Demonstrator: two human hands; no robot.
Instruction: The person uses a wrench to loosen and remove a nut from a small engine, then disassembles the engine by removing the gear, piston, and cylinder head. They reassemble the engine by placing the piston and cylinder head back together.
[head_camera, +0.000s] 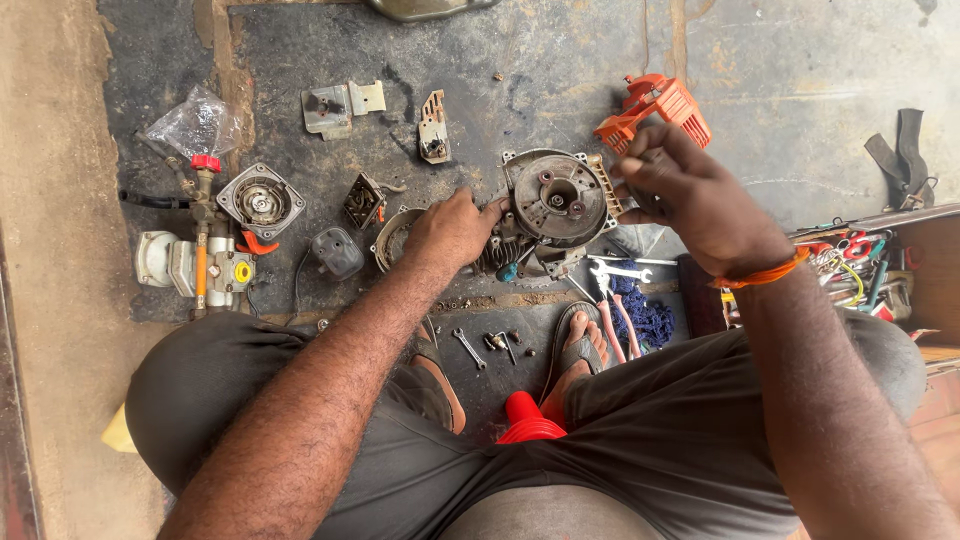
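1. Small engine block (552, 205) with its round flywheel face up sits on the dark floor mat (300, 50), just ahead of the seated person's sandalled foot (580, 350).
2. Left hand (452, 228) rests its fingers, pressed together, against the block's left edge.
3. Right hand (690, 195) hovers at the block's right edge, fingers curled shut around something small I cannot make out.
4. Orange cover (655, 108) lies just beyond that hand; wrenches (620, 270) lie near the foot.
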